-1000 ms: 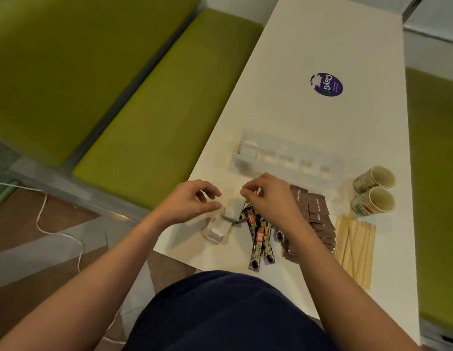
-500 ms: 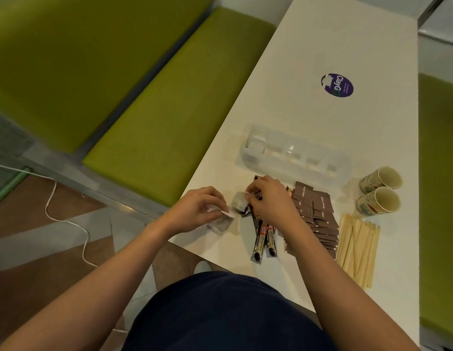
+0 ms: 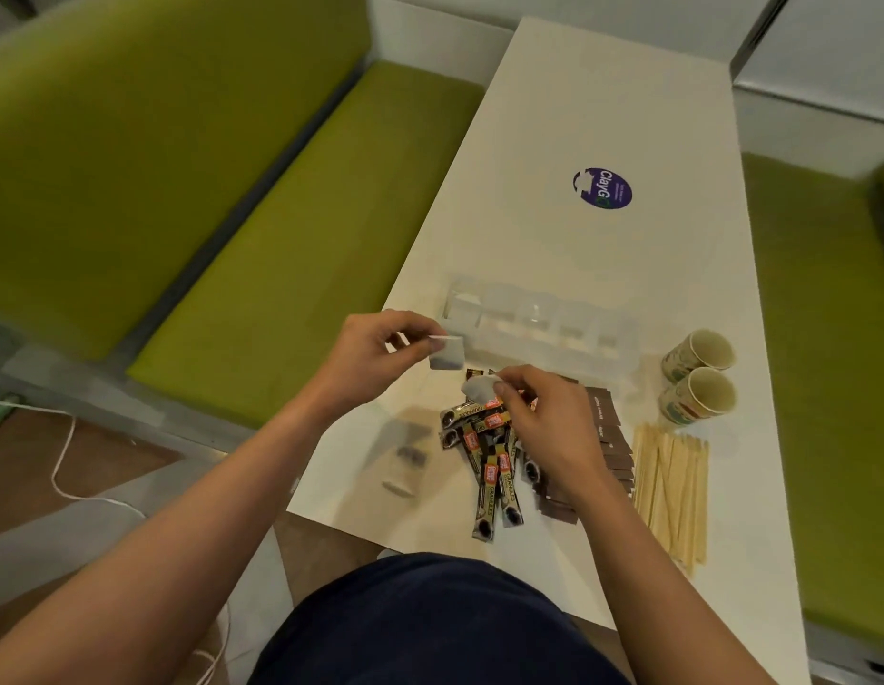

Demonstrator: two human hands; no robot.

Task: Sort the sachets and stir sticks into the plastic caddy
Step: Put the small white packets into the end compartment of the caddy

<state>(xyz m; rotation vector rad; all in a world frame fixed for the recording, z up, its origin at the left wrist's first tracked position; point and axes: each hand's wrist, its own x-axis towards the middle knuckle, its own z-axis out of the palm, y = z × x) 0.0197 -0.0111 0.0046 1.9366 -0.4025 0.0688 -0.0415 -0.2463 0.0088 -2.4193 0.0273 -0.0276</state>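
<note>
The left hand (image 3: 376, 355) pinches a small white sachet (image 3: 446, 355) between thumb and forefinger, holding it in the air just beside the near-left corner of the clear plastic caddy (image 3: 539, 324). The right hand (image 3: 549, 422) is clamped on a second white sachet (image 3: 477, 388) at its fingertips, above the pile of dark coffee stick sachets (image 3: 489, 457) near the table's (image 3: 603, 101) near edge. A blurred pale sachet (image 3: 403, 457) lies toward the near-left corner. Brown flat sachets (image 3: 609, 437) sit right of the hand, with wooden stir sticks (image 3: 670, 491) beside them toward the right edge. 2 paper cups (image 3: 699, 375) lie on their sides just right of the caddy. A round purple sticker (image 3: 603, 188) marks the table farther back.
</note>
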